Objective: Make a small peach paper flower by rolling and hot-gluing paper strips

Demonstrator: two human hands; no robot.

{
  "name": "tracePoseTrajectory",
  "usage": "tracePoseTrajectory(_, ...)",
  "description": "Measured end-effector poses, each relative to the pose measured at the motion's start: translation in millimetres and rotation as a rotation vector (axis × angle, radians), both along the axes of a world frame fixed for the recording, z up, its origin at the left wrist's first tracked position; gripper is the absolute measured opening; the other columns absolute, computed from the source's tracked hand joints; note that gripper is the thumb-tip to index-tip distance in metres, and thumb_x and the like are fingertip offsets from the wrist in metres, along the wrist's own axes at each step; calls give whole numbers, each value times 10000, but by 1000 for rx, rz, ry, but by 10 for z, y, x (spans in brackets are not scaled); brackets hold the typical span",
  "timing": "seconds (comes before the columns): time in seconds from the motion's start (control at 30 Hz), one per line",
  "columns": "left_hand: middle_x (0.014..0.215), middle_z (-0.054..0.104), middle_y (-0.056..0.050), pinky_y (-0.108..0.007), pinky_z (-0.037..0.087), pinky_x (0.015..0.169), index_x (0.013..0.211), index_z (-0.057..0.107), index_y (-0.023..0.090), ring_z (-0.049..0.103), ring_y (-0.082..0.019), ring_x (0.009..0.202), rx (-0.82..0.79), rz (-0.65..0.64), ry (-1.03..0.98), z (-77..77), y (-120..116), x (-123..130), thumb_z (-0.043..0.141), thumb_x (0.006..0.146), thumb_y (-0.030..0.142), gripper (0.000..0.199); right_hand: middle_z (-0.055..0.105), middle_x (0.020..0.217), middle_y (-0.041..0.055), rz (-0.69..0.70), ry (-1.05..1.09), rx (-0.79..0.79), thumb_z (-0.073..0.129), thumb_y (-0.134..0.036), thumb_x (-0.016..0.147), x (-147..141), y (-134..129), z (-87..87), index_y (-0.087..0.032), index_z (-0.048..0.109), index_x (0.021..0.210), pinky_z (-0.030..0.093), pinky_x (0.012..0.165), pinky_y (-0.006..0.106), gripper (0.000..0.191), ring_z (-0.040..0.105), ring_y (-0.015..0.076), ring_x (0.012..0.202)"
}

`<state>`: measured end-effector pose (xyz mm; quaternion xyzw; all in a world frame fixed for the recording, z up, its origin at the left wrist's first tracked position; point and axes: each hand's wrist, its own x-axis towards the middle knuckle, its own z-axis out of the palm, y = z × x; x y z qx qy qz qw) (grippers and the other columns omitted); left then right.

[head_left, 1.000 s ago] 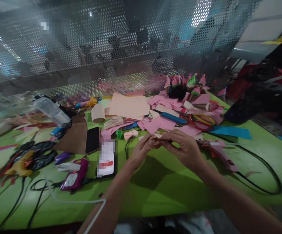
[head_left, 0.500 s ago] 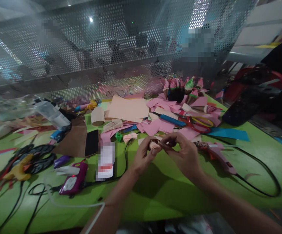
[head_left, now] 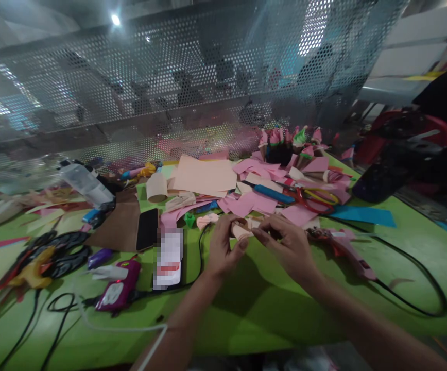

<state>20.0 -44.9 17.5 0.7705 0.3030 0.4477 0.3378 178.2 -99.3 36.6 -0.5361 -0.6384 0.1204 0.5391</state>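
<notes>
Low over the green table, my left hand (head_left: 223, 250) is closed around a small peach-coloured rolled piece (head_left: 241, 230), which looks like craft foam or paper. Thumb and fingers grip it from the left, and they hide part of it. At its right edge, my right hand (head_left: 287, 247) has thumb and fingertips pinched together. Whether these tips hold the edge or something small is too blurred to tell. To the right of this hand lies a pink glue gun (head_left: 349, 247). Another crumpled pale pink piece (head_left: 207, 220) sits just behind my left hand.
Pink sheets (head_left: 242, 202), a blue cutter (head_left: 273, 193) and red-and-yellow scissors (head_left: 312, 199) lie behind my hands. On the left are a black phone (head_left: 147, 229), a magenta device (head_left: 119, 286) and cables. A perforated metal panel (head_left: 161, 87) stands behind the table (head_left: 262, 319).
My left fingers have opened slightly around the peach piece, which shows a wider, tilted face. The right fingertips have shifted slightly lower at its edge. The view has tilted slightly.
</notes>
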Motion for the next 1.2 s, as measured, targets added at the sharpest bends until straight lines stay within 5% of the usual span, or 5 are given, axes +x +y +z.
tracePoseTrajectory(0.3,1074,598,-105,-389,407,911,1150,553,198,540,-265,1014,216,17,186,-30,0,-23,480,862,643,535,574,617,-5,-56,-100,47,630,-250,869,-42,15,-60,-225,506,654,387,576,287,249,536,169,603)
tracePoseTrajectory(0.47,1035,598,-83,-390,424,888,1141,557,213,545,-258,990,154,8,190,-36,10,-2,500,843,646,529,650,744,37,-137,-322,172,615,-98,755,-15,-15,-78,-216,580,746,438,681,321,123,599,216,744)
tracePoseTrajectory(0.67,1057,598,-85,-377,430,879,1124,554,208,551,-252,990,54,-73,159,-40,22,-3,513,844,644,520,685,822,61,-168,-435,230,615,-132,831,1,-23,-75,-205,625,841,462,717,335,75,615,227,799)
tracePoseTrajectory(1.2,1056,598,-78,-355,446,846,1156,552,210,559,-241,950,-59,-173,53,-91,40,-18,483,823,715,609,716,804,13,-148,-395,302,579,-153,943,-39,-42,-19,-221,603,884,495,733,307,93,657,169,759)
